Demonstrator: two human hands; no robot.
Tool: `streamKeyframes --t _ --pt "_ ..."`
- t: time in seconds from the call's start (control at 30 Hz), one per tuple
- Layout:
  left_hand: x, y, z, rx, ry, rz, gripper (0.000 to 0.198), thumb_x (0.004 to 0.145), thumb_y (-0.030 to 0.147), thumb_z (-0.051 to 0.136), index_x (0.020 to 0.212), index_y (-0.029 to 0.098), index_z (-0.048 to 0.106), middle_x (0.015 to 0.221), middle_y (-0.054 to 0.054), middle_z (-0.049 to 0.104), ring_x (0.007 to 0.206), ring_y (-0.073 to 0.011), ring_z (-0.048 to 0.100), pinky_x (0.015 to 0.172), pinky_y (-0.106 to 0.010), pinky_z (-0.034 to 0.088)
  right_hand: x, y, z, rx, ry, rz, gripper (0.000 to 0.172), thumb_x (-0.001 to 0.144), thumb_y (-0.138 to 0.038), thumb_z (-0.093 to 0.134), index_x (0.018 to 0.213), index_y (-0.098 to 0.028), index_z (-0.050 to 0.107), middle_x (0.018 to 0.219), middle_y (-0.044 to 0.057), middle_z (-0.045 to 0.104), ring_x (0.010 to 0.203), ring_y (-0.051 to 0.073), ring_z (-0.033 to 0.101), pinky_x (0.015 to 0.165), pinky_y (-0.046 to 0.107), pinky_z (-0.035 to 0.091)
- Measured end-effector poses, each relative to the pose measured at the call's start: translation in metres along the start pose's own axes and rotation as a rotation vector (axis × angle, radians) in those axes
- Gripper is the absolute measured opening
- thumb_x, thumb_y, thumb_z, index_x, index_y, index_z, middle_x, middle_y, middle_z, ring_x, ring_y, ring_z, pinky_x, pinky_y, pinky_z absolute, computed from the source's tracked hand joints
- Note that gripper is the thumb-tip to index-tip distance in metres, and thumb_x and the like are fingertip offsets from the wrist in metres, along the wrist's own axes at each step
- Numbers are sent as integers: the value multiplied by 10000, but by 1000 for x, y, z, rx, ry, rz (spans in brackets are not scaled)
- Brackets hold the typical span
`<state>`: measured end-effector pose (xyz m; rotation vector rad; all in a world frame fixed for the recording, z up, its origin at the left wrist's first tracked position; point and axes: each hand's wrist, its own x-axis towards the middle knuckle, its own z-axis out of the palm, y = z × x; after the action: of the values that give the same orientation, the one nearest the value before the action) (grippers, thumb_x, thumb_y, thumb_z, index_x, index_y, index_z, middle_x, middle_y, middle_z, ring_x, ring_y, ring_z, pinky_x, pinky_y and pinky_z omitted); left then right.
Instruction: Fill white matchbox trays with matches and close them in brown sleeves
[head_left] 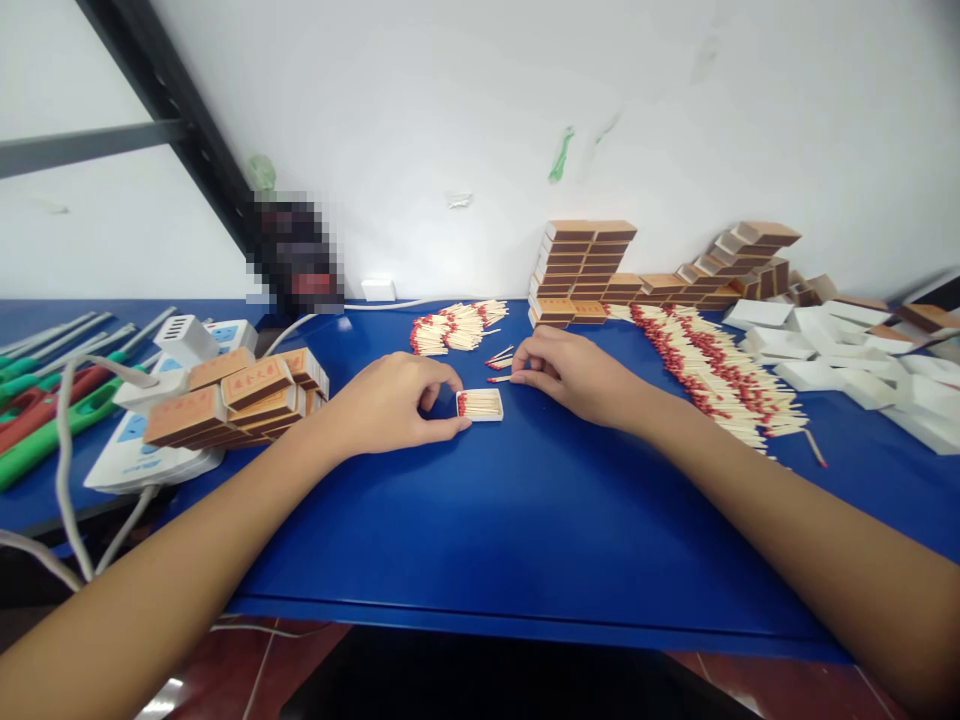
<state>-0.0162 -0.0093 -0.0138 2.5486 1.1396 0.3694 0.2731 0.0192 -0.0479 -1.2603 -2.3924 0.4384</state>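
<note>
A small white matchbox tray (480,417) lies on the blue table with a layer of red-tipped matches (481,403) in it, heads to the left. My left hand (397,405) has its thumb and forefinger closed about the tray's left end. Just beyond the tray's right corner, my right hand (566,375) pinches a match (498,379) by its plain end, the red head pointing left. A few other loose matches (501,360) lie beside those fingertips.
Matches are heaped at the back (457,328) and in long rows on the right (720,370). Matchboxes (581,265) stack against the wall; white trays (847,350) pile at far right. Left are more matchboxes (259,385), a power strip (150,455), cables and green-handled tools (75,410).
</note>
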Motion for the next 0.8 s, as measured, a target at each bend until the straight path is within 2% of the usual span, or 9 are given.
streamKeyframes --t 0.17,0.33,0.43,0.53,0.8 --pt "-1 0 0 3 7 -9 295 902 466 781 1040 207 808 711 30 654 617 -136 580 634 -299 401 0 -7 -4 -17 -7 37 137 1039 -282 610 932 -215 662 1011 68 636 852 205 602 758 326 435" --pt "-1 1 1 24 31 -11 287 900 456 788 1034 203 810 697 33 648 608 -134 568 632 -297 383 -8 -24 -8 33 32 -60 159 1070 -334 604 970 -220 652 1010 66 637 869 207 618 750 322 445" --pt "-1 2 2 26 38 6 277 898 450 794 1028 206 809 698 34 643 611 -134 566 633 -295 379 -13 -36 -5 16 6 -112 153 1080 -316 600 968 -224 648 1023 69 641 910 215 643 760 324 445" --pt "-1 3 2 22 35 4 273 898 449 799 1027 209 813 696 32 643 607 -135 565 620 -292 370 -14 -42 0 -20 -10 -109 155 1086 -309 600 966 -221 642 1035 67 641 865 202 622 740 327 425" --pt "-2 3 1 32 35 8 290 903 457 801 1048 207 817 708 30 657 613 -135 572 620 -295 378 -11 -44 10 49 16 -96 160 1086 -301 617 953 -215 637 958 33 600 797 172 560 718 318 402"
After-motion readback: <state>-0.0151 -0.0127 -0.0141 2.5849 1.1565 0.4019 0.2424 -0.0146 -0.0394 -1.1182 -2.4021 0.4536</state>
